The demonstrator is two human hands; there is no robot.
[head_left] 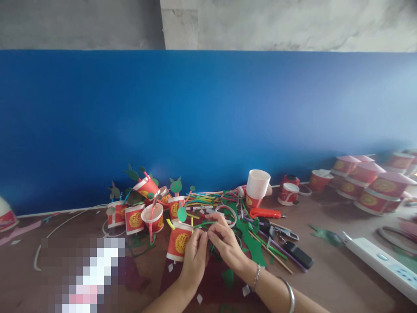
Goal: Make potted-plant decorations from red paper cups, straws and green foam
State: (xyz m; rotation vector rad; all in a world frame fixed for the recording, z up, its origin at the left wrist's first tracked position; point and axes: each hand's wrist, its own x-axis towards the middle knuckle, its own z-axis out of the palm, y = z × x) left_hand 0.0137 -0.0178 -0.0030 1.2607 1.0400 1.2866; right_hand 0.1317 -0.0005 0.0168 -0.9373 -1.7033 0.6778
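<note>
My left hand (194, 254) and my right hand (226, 241) meet at the fingertips above the table. Both are closed in a pinch, and whatever lies between the fingers is too small or hidden to name. A thin green strip (203, 224) runs just behind the fingertips; I cannot tell whether either hand grips it. Right beside my left hand is a tilted red paper cup (178, 243) with a gold emblem and short yellow straw pieces at its rim. Green paper scraps (252, 241) lie near my right hand.
Decorated red cups (134, 219) cluster at left. Behind my hands lie colored straws (203, 200) and a tape roll (230, 216). To the right are stacked white cups (257, 184), an orange utility knife (267, 213), keys with a black fob (298, 254) and a power strip (384, 265).
</note>
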